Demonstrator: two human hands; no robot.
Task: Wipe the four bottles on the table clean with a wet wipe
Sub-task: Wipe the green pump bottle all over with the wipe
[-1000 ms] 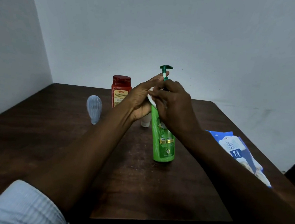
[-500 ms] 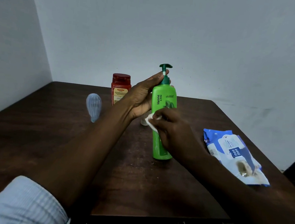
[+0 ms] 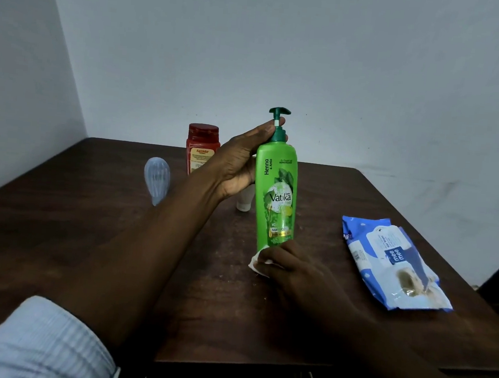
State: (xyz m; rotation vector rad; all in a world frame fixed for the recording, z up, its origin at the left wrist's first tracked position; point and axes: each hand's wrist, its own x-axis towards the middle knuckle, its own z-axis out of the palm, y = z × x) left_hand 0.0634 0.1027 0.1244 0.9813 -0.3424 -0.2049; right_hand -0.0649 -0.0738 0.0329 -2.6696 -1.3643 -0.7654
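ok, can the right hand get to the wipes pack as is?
Probably yes: the wipes pack lies right of the right hand, only bare table between, though that hand holds a wipe against the green bottle.

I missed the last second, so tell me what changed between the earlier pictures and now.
The right hand slid the wipe down the green bottle, from the neck to the base. The left hand still holds the bottle's top. The red bottle, clear bottle, small white bottle and pack of wipes stayed put.
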